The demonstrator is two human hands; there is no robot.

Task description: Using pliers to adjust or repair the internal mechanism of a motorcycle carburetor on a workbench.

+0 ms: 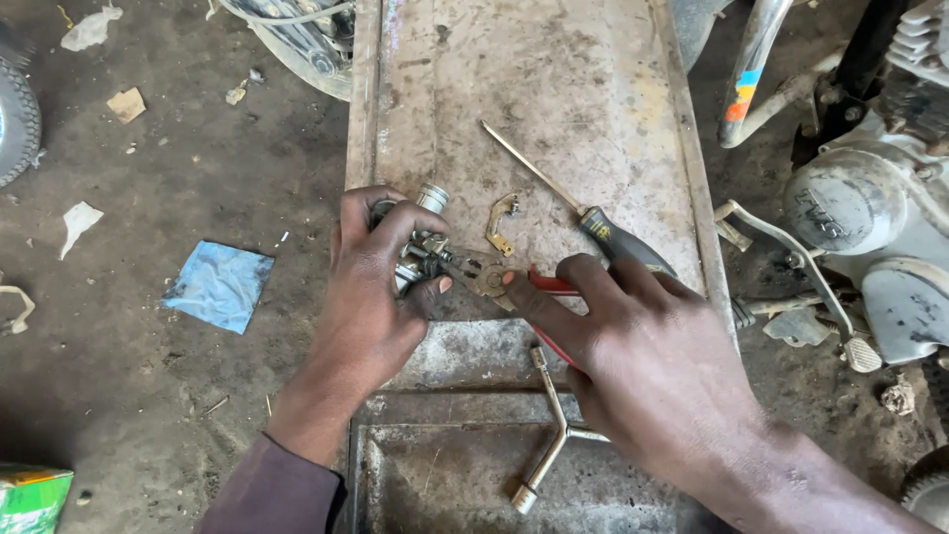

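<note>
1. The left hand [371, 287] wraps its fingers around a small metal carburettor [420, 247], holding it just above the worn metal bench [554, 89]; the thumb presses against the part's lower side
2. The right hand [643, 356] grips red-handled pliers [514, 282], fingers closed around the handles, with the index finger stretched along the top
3. The pliers' nose meets the carburettor's right side, where a small round brass-coloured piece sits; whether the jaws pinch it I cannot tell
4. A curved brass bracket [502, 222] lies on the bench just beyond the pliers
5. A screwdriver [573, 203] with a black and yellow handle lies slanted across the bench, its handle partly under the right hand
6. A three-armed socket wrench [549, 425] rests on the lower step of the bench, below both hands
7. A motorcycle engine [870, 218] stands to the right, and a blue scrap [219, 285] lies on the dirt floor to the left
</note>
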